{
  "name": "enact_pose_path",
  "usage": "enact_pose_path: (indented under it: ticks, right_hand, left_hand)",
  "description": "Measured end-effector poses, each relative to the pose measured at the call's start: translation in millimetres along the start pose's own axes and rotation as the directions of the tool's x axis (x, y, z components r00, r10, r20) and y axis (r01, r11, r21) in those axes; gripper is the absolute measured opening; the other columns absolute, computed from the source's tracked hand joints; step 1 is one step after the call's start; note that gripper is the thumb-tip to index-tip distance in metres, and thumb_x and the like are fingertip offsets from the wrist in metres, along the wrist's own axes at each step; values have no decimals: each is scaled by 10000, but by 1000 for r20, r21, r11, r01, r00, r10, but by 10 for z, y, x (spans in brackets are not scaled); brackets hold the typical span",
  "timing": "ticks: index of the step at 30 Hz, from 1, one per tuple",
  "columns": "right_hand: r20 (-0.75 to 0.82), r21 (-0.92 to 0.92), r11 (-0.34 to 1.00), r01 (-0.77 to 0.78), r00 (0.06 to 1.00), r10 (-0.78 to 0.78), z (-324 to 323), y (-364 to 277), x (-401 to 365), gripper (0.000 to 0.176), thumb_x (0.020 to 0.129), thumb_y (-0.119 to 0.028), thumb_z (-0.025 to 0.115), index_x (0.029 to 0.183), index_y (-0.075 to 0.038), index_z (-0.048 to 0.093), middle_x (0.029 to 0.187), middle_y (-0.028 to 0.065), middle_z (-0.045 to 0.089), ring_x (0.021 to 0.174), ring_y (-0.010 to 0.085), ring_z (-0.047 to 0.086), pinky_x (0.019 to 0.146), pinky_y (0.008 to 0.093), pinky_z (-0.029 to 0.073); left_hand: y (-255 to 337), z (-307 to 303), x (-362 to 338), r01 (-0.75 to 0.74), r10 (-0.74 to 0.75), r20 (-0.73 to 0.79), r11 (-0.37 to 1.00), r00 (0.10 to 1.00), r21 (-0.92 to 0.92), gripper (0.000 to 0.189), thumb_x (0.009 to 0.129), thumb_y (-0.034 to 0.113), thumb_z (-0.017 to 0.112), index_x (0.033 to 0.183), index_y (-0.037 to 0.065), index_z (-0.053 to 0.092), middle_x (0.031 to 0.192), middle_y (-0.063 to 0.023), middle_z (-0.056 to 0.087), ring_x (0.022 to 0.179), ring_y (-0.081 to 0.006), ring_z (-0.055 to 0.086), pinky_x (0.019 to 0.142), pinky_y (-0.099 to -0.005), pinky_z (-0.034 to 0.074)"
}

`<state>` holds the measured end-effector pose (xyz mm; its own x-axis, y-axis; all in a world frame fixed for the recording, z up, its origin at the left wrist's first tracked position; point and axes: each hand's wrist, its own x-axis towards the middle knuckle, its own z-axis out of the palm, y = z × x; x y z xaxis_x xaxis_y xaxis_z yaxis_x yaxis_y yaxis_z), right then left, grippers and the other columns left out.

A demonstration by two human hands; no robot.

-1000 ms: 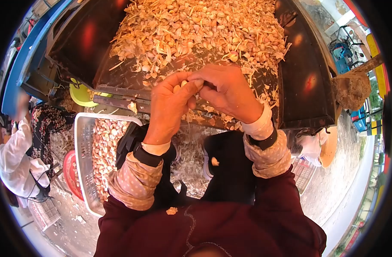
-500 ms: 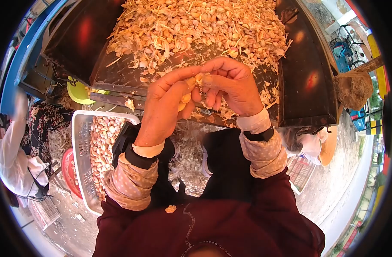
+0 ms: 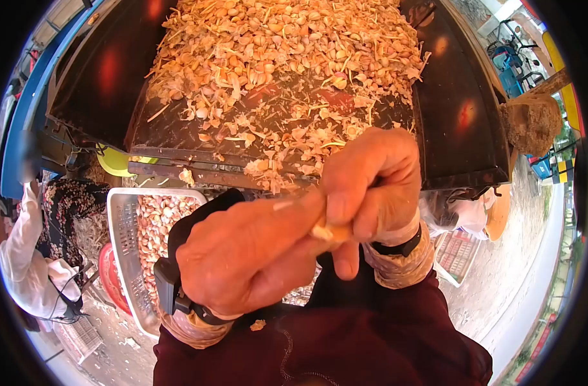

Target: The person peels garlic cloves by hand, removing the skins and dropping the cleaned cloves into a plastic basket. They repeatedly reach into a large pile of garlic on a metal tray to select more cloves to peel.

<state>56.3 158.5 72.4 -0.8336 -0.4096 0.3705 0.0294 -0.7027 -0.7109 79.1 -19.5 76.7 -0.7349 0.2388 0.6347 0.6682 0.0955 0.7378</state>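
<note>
Far-left neighbour: another person [image 3: 33, 264] in a white top and patterned trousers, with a red basin [image 3: 110, 276] near.
Crate: a pale slotted crate [image 3: 126, 238] of unpeeled cloves [image 3: 165, 222], standing by the wearer's left side — probably put there for an easy reach.
Left hand: the left hand [image 3: 242, 251] is folded nearly closed, its fingertips pinching one end of what looks like a garlic clove [image 3: 331, 231]; whether more sits in the palm, I cannot tell.
Garlic heap: a loose heap [image 3: 287, 48] of cloves, stalks and dry skins spreads over a dark metal bed [image 3: 165, 132], whose raised sides likely stop it spilling.
Clove: raised between the hands, in front of the body — apparently so both sets of fingertips can meet on it.
Right hand: the right hand [image 3: 374, 186] has its thumb pressed towards curled fingers, pinching the clove's other side and touching the left.
Right edge: a low crate [image 3: 458, 254] on the ground; higher up, a rough block [image 3: 532, 125] beside the bed.
</note>
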Motion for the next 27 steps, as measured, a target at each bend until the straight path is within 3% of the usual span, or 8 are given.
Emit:
enact_pose_path:
  ticks: [3, 5, 8, 10, 15, 18, 22, 27]
  right_hand:
    - [385, 16, 958, 288, 882, -272, 163, -78, 86, 60, 805, 105, 663, 798, 163, 653, 659, 319, 613, 414, 206, 590, 349, 222, 446]
    - [437, 2, 957, 289, 861, -261, 321, -169, 2, 69, 792, 97, 668, 787, 159, 640, 647, 322, 598, 423, 200, 590, 355, 215, 436]
    - [270, 17, 944, 330, 907, -322, 406, -123, -54, 94, 841, 40, 648, 778, 103, 678, 660, 224, 624, 363, 152, 534, 326, 201, 367]
    - [682, 355, 920, 164, 628, -375, 241, -79, 123, 122, 776, 62, 693, 780, 157, 617, 666, 323, 595, 451, 214, 604, 375, 243, 461]
    - [400, 88, 913, 398, 825, -398, 454, -66, -62, 83, 831, 32, 662, 799, 108, 672, 687, 268, 628, 415, 178, 585, 347, 206, 418]
    - [315, -142, 881, 450, 865, -391, 446, -119, -165, 82, 810, 38, 682, 800, 112, 648, 696, 279, 624, 451, 208, 608, 368, 241, 448]
    - [183, -612, 730, 304, 952, -243, 362, -167, -248, 163, 780, 42, 718, 896, 106, 623, 790, 285, 645, 559, 251, 668, 431, 307, 515]
    - [-288, -244, 964, -106, 957, 33, 336, 191, -469, 185, 879, -54, 664, 968, 34, 528, 790, 130, 658, 628, 187, 684, 485, 233, 527]
  left_hand:
    - [143, 225, -161, -300, 265, -250, 947, 931, -114, 342, 680, -18, 783, 1008, 9, 692, 805, -109, 688, 650, -183, 677, 527, -268, 528]
    - [111, -28, -90, -485, 532, 80, 815, 843, -318, 264, 769, 52, 706, 1025, -10, 680, 820, -178, 635, 501, -208, 589, 377, -271, 405]
    - [351, 110, -133, -334, 355, -10, 868, 935, -366, 278, 741, 115, 716, 1008, 43, 687, 783, -135, 613, 475, -206, 549, 375, -267, 322]
    - [273, 85, -141, -370, 405, -8, 826, 914, -425, 277, 747, 126, 716, 1009, 42, 683, 782, -134, 612, 477, -208, 551, 374, -268, 324]
    - [300, -17, -125, -353, 420, 165, 877, 893, -325, 269, 761, 116, 708, 1021, 51, 677, 797, -143, 624, 472, -199, 550, 371, -265, 336]
    - [317, 89, -201, -470, 445, -156, 859, 882, -202, 229, 768, 99, 703, 990, 46, 689, 794, -158, 638, 474, -185, 559, 371, -258, 354]
    - [291, -74, -134, -144, 150, -25, 978, 988, 153, 319, 638, 80, 839, 921, 50, 694, 764, -100, 684, 598, -169, 658, 494, -236, 489]
    - [128, -48, -152, 2, -45, 137, 953, 990, 304, 320, 663, 88, 839, 927, 19, 673, 749, -75, 670, 602, -183, 637, 518, -248, 492]
